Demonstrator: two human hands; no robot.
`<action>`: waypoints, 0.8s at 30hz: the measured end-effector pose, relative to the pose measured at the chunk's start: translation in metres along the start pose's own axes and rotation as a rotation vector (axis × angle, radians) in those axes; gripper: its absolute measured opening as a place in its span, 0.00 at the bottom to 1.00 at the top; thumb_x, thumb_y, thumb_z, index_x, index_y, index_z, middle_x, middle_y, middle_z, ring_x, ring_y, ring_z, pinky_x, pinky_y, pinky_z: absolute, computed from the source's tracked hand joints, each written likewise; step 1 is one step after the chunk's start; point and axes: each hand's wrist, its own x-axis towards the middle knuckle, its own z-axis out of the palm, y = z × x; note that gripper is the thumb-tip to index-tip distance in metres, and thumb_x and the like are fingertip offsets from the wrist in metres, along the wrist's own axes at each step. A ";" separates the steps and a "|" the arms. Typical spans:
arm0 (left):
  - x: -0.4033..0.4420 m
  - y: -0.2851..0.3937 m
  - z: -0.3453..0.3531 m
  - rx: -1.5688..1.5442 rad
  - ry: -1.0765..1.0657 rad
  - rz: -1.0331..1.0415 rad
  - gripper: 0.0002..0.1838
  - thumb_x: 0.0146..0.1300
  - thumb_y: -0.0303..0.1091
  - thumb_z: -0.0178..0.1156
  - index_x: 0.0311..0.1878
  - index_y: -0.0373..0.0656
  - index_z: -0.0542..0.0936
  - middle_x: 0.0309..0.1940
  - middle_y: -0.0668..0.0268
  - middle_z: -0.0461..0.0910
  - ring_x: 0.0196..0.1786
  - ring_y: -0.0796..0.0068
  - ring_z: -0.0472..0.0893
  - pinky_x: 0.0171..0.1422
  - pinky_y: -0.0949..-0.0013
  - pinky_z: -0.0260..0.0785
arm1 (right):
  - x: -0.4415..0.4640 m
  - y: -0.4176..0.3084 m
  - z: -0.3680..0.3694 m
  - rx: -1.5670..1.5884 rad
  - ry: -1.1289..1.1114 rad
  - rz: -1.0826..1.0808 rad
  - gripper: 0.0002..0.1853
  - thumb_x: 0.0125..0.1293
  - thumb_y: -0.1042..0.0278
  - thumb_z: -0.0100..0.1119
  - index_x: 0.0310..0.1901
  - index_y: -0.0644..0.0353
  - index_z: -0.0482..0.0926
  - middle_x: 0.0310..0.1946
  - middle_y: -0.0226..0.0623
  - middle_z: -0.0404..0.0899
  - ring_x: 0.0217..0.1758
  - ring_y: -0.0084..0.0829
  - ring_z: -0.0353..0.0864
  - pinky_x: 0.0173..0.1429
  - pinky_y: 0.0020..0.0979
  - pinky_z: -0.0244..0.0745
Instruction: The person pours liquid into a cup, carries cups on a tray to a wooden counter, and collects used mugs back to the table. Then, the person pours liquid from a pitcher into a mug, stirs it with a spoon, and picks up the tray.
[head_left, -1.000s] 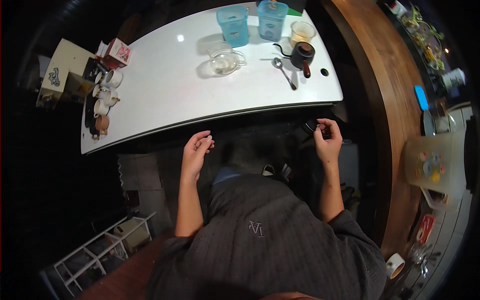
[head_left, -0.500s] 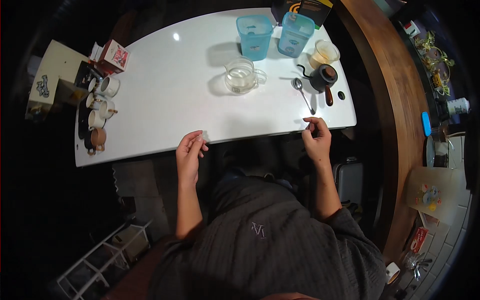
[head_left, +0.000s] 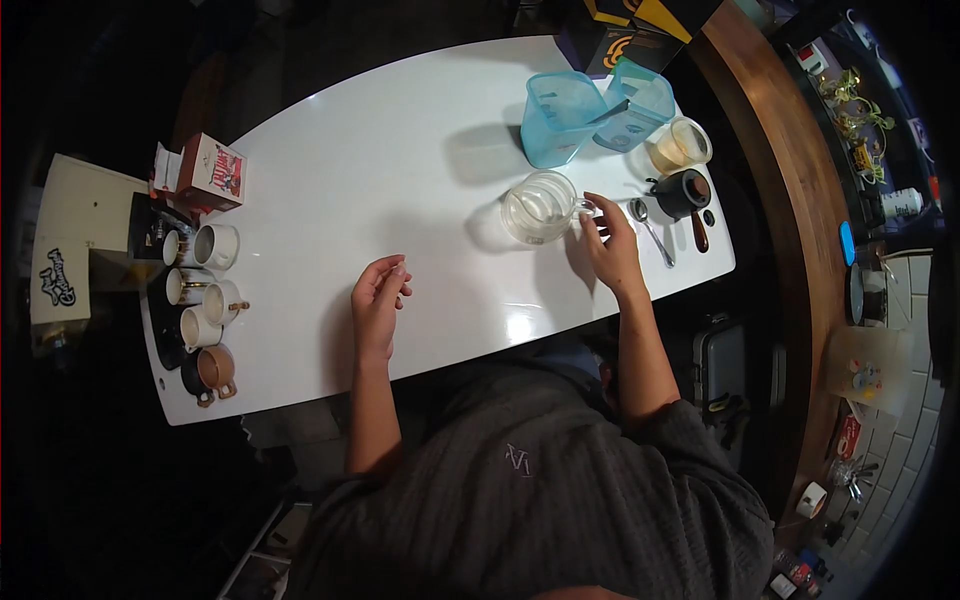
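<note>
A clear glass jug [head_left: 540, 205] stands on the white table [head_left: 400, 130], its handle toward the right. My right hand [head_left: 612, 245] is at that handle, its fingers curled round it. A metal spoon [head_left: 655, 235] lies just right of this hand, beside a small black kettle [head_left: 682, 192] with a wooden handle. My left hand [head_left: 378, 305] hovers over the table's front part, away from the objects. Its thumb and fingers are pressed together; anything between them is too small to make out.
Two blue plastic containers [head_left: 560, 125] stand behind the jug, near a glass cup [head_left: 682, 145] with pale contents. Black and yellow boxes [head_left: 625, 45] are at the back. Several mugs [head_left: 215, 245] and a red and white box [head_left: 212, 172] sit at the left. A wooden counter [head_left: 800, 200] runs along the right.
My right hand has moved forward over the table to the jug's handle. The view has shifted toward the table, and my left hand now hovers over it, still with fingers together.
</note>
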 end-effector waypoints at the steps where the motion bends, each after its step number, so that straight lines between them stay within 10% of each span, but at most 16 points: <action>1: 0.004 -0.001 -0.003 -0.001 -0.003 -0.005 0.14 0.68 0.35 0.58 0.52 0.37 0.78 0.35 0.68 0.78 0.34 0.83 0.74 0.36 0.79 0.62 | 0.002 0.003 0.002 -0.004 0.000 0.005 0.17 0.67 0.69 0.59 0.56 0.61 0.76 0.50 0.42 0.79 0.40 0.33 0.82 0.45 0.31 0.76; 17: -0.004 -0.013 -0.002 -0.050 0.058 -0.016 0.13 0.67 0.39 0.60 0.48 0.42 0.80 0.34 0.72 0.79 0.35 0.84 0.75 0.38 0.78 0.62 | -0.031 0.012 -0.044 -0.067 0.043 0.095 0.16 0.67 0.68 0.62 0.54 0.66 0.77 0.44 0.38 0.82 0.36 0.25 0.81 0.41 0.25 0.74; 24: -0.068 -0.012 0.002 -0.054 0.208 -0.045 0.13 0.67 0.39 0.60 0.49 0.41 0.80 0.33 0.71 0.79 0.34 0.83 0.75 0.37 0.77 0.62 | -0.025 -0.007 -0.039 -0.020 0.248 -0.328 0.14 0.61 0.79 0.62 0.50 0.66 0.79 0.34 0.34 0.76 0.29 0.22 0.70 0.35 0.24 0.64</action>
